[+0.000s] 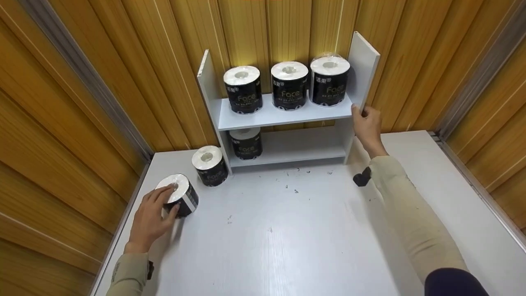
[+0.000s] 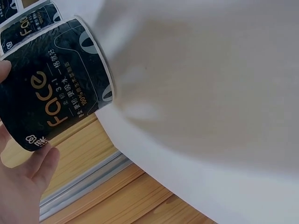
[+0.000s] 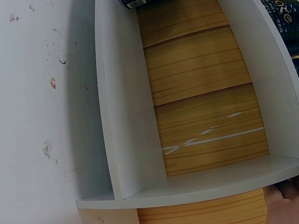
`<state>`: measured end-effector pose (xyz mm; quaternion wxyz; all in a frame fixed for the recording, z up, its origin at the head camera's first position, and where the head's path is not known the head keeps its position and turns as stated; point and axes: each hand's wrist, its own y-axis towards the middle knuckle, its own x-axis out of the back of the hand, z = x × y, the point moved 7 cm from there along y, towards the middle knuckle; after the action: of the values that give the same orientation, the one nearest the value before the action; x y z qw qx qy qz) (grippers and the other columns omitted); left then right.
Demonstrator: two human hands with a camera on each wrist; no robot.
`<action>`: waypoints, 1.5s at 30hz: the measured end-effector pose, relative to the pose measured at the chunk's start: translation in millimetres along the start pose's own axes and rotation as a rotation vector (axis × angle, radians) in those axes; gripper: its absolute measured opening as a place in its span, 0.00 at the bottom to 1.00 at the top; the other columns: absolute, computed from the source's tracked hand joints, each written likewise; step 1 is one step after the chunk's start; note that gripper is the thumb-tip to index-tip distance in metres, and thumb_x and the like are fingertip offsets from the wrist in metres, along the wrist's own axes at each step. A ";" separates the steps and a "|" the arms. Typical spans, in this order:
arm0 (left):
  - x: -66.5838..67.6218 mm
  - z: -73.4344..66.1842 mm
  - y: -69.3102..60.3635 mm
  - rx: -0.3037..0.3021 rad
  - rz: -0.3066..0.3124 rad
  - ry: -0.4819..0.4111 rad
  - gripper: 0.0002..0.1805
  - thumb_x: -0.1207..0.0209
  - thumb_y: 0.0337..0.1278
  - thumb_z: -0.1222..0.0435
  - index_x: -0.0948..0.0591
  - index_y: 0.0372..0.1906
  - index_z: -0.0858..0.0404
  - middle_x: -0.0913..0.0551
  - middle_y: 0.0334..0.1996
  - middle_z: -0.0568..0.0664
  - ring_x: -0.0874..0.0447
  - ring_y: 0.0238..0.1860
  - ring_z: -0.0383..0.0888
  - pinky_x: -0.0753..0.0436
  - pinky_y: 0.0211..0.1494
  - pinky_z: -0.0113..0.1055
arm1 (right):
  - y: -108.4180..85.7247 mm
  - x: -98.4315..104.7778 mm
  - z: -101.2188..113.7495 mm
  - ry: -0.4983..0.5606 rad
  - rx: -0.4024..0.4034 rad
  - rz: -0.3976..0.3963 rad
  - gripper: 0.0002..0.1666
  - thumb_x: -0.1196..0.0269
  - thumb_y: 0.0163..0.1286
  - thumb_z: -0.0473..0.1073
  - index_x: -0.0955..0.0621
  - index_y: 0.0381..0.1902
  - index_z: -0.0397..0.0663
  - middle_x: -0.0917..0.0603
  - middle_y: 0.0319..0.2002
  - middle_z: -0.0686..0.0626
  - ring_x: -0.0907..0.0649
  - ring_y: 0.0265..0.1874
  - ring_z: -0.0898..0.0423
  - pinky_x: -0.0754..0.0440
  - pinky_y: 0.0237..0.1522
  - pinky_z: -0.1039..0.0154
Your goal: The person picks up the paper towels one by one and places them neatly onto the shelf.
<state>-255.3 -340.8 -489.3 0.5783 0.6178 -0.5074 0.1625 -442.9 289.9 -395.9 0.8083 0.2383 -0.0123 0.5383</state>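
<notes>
At the table's left side the left hand (image 1: pixel 151 218) holds a black-and-white paper roll (image 1: pixel 185 202), fingers over its top and thumb at its side. That roll (image 2: pixel 56 84) looks tilted in the left wrist view, close to the left hand (image 2: pixel 28 177). The right hand (image 1: pixel 368 127) grips the right side panel (image 1: pixel 363 70) of a white two-tier shelf (image 1: pixel 283 117); in the right wrist view only part of the right hand (image 3: pixel 282 205) shows at the panel's edge. Another roll (image 1: pixel 210 166) stands upright outside the shelf's left panel.
Three rolls (image 1: pixel 289 86) stand on the upper tier and one roll (image 1: pixel 246 144) at the left of the lower tier. Wood-patterned walls (image 1: pixel 82 102) enclose the white table (image 1: pixel 279 238). A small black object (image 1: pixel 361 177) is beside the right sleeve.
</notes>
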 end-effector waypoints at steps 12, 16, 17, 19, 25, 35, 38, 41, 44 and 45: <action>-0.9 -0.5 -0.5 0.039 -0.018 0.025 0.29 0.26 0.62 0.63 0.17 0.68 0.59 0.17 0.63 0.56 0.26 0.63 0.65 0.14 0.51 0.64 | -0.9 0.9 0.2 0.000 -0.038 0.015 0.29 0.46 0.83 0.57 0.16 0.51 0.33 0.19 0.36 0.49 0.23 0.33 0.60 0.24 0.27 0.71; -1.9 -1.1 -1.2 0.057 -0.023 0.031 0.28 0.26 0.62 0.61 0.17 0.67 0.61 0.16 0.60 0.57 0.26 0.60 0.65 0.14 0.50 0.62 | -0.8 0.5 0.2 0.005 -0.035 0.016 0.30 0.46 0.83 0.56 0.16 0.52 0.32 0.18 0.38 0.46 0.23 0.33 0.59 0.24 0.27 0.72; -2.0 -1.5 -1.5 0.058 -0.027 0.035 0.28 0.25 0.62 0.60 0.16 0.66 0.61 0.16 0.59 0.58 0.26 0.59 0.65 0.14 0.49 0.62 | -1.0 0.5 0.6 0.005 -0.032 0.015 0.30 0.46 0.83 0.56 0.16 0.52 0.32 0.18 0.38 0.46 0.23 0.32 0.59 0.24 0.27 0.72; -2.1 -2.7 -2.2 0.057 -0.032 0.043 0.28 0.25 0.61 0.60 0.16 0.66 0.61 0.16 0.58 0.58 0.26 0.58 0.66 0.14 0.46 0.62 | -1.4 0.4 0.6 -0.002 -0.028 0.016 0.30 0.46 0.84 0.56 0.16 0.52 0.31 0.19 0.38 0.45 0.23 0.32 0.59 0.24 0.26 0.72; -1.4 -6.3 -4.1 0.043 -0.048 0.071 0.30 0.24 0.59 0.59 0.16 0.65 0.61 0.15 0.55 0.60 0.26 0.54 0.68 0.14 0.45 0.62 | -1.7 -1.3 0.1 -0.002 -0.014 0.018 0.30 0.46 0.84 0.56 0.15 0.54 0.31 0.16 0.42 0.43 0.23 0.36 0.58 0.24 0.33 0.70; 1.1 -13.8 0.1 0.047 -0.042 0.096 0.30 0.24 0.59 0.57 0.15 0.65 0.59 0.15 0.54 0.60 0.25 0.53 0.68 0.14 0.43 0.62 | -2.0 -0.2 -2.6 -0.005 -0.018 0.003 0.27 0.45 0.83 0.56 0.16 0.48 0.34 0.23 0.31 0.55 0.25 0.31 0.59 0.27 0.27 0.70; 4.4 -17.5 1.9 0.043 -0.057 0.095 0.30 0.24 0.58 0.57 0.15 0.65 0.59 0.15 0.54 0.60 0.25 0.53 0.68 0.14 0.43 0.61 | -1.9 -0.5 -1.8 -0.006 -0.015 0.004 0.28 0.45 0.83 0.56 0.16 0.48 0.33 0.22 0.32 0.54 0.25 0.31 0.59 0.26 0.27 0.70; 7.6 -21.8 4.4 0.036 -0.070 0.092 0.29 0.23 0.57 0.57 0.15 0.64 0.59 0.15 0.53 0.59 0.25 0.53 0.67 0.14 0.42 0.60 | -2.2 -0.5 -2.0 -0.008 -0.028 0.006 0.28 0.45 0.83 0.56 0.16 0.48 0.35 0.23 0.32 0.54 0.25 0.31 0.59 0.26 0.26 0.70; 10.2 -26.0 7.4 0.035 -0.077 0.088 0.29 0.23 0.57 0.57 0.15 0.63 0.59 0.15 0.53 0.59 0.25 0.52 0.67 0.14 0.41 0.60 | -2.0 -0.7 -1.8 -0.008 -0.036 0.010 0.26 0.46 0.83 0.56 0.16 0.47 0.37 0.23 0.31 0.55 0.25 0.32 0.59 0.26 0.28 0.69; 10.9 -27.3 8.4 0.035 -0.077 0.089 0.29 0.23 0.57 0.57 0.15 0.63 0.58 0.15 0.53 0.59 0.26 0.52 0.67 0.14 0.40 0.59 | -1.6 -1.0 -1.3 -0.004 -0.034 0.010 0.26 0.45 0.83 0.56 0.17 0.46 0.38 0.23 0.32 0.55 0.25 0.32 0.59 0.26 0.28 0.69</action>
<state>-246.9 -320.0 -468.5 0.5950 0.6393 -0.4542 0.1761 -442.3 289.1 -397.9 0.8094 0.2254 -0.0242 0.5417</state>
